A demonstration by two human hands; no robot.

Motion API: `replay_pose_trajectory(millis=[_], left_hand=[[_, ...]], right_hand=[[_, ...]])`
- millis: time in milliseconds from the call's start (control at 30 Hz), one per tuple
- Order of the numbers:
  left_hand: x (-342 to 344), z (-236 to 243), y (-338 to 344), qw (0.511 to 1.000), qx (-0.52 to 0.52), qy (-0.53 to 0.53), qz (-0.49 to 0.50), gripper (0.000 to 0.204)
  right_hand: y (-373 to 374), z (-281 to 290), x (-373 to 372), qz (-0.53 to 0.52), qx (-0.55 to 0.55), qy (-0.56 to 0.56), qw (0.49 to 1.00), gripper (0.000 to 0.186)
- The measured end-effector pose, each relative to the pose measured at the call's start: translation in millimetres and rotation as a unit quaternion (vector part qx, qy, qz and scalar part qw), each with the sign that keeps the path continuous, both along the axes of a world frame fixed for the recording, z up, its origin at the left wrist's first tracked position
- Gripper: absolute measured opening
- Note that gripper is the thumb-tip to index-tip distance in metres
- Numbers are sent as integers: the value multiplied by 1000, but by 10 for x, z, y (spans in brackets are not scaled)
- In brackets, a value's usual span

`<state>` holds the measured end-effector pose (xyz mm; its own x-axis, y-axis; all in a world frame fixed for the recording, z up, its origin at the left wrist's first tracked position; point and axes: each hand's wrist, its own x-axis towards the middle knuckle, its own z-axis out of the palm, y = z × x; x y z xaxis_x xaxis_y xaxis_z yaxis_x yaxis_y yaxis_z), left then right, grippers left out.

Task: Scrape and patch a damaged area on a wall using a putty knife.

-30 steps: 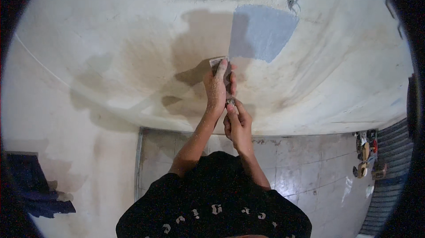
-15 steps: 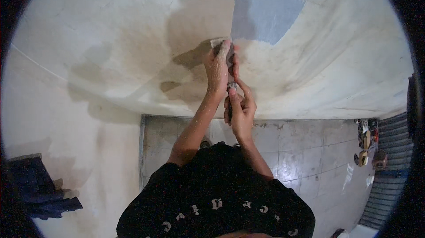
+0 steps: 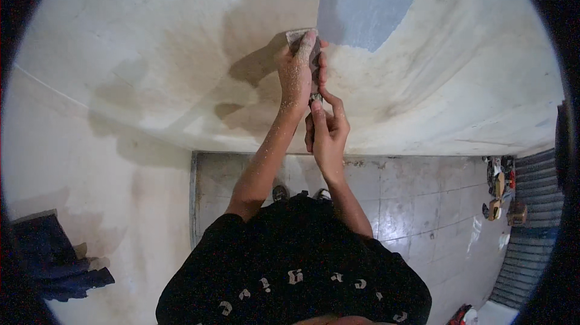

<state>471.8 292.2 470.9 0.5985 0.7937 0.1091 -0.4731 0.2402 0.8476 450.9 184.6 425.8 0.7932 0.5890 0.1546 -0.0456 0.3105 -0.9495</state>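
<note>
The left hand point(image 3: 296, 77) is wrapped round a dark, flat, narrow hand tool point(image 3: 315, 62), thumb along its near face, fingertips showing past its right side. Below, the right hand point(image 3: 328, 134) has its fingers curled snugly about the tool's lower end. The tool looks dusty, with a pale, straight top edge near the blue-grey patch point(image 3: 365, 10) on the off-white wall point(image 3: 423, 83); whether it touches the wall is hard to tell.
</note>
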Motion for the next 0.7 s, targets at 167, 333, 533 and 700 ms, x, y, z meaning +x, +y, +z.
replay_pose_trajectory(millis=[167, 333, 533, 700], left_hand=[[-37, -157, -62, 998, -27, 61, -14, 33], [-1, -15, 24, 1000, -4, 15, -2, 33], [-8, 16, 11, 998, -19, 49, -18, 32], [-4, -4, -8, 1000, -17, 15, -16, 31]], right_hand=[[-100, -98, -82, -11, -32, 20, 999, 32], [-32, 37, -45, 4, -6, 19, 1000, 33], [-49, 49, -52, -14, -44, -1, 999, 32], [-76, 34, -58, -13, -40, -14, 999, 32]])
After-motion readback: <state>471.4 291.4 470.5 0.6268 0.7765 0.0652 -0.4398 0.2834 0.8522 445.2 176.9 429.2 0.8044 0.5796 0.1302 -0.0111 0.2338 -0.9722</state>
